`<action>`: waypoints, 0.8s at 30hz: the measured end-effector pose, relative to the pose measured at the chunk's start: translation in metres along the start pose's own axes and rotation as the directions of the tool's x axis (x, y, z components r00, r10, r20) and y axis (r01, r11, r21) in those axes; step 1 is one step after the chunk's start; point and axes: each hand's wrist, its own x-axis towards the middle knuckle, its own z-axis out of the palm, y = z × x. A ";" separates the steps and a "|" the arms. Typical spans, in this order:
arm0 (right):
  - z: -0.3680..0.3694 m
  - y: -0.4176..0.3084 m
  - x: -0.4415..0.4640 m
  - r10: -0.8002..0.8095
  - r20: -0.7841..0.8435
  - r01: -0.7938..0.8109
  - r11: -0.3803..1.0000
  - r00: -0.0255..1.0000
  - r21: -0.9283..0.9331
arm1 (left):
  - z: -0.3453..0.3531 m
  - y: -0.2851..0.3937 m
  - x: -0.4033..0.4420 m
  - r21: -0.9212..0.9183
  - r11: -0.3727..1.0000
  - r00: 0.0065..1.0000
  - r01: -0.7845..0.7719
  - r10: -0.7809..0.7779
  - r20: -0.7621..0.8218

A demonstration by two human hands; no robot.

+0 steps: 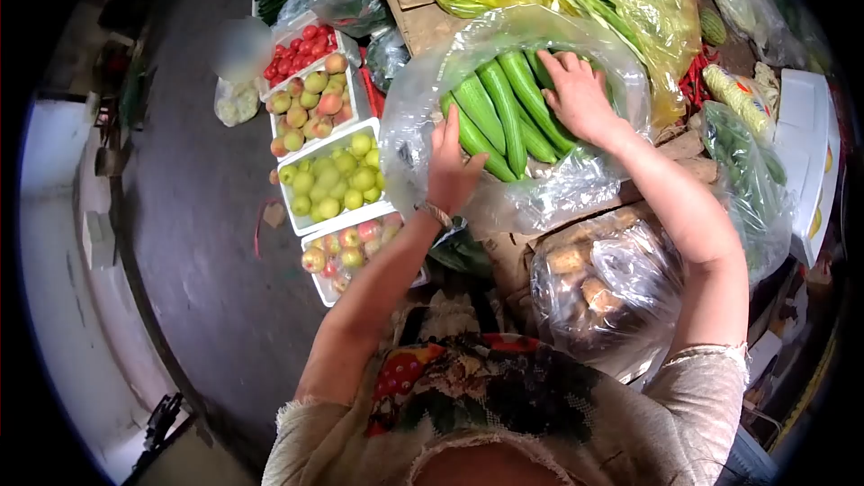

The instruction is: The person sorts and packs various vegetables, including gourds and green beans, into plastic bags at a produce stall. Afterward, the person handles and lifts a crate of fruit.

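Note:
Several long green cucumbers (508, 108) lie side by side in a wide clear plastic bag (414, 81), its mouth spread open around them. My left hand (454, 162) rests at the left end of the cucumbers, fingers apart, touching the outermost one. At the upper right of the pile, my right hand (578, 99) lies over the cucumbers with its fingers spread; the fingertips are partly out of sight against the bag and the cucumbers.
White boxes of red tomatoes (301, 52), peaches (310, 106), green fruit (333, 182) and reddish apples (351, 247) stand left. A yellow bag (661, 18) lies above, a clear bag of brown produce (598, 292) below, and a greens bag (742, 180) right.

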 end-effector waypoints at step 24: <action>-0.144 0.046 -0.092 -0.079 0.214 -0.068 0.796 0.974 0.602 | 0.036 0.051 0.021 0.730 0.678 0.981 -0.087 -0.070 0.182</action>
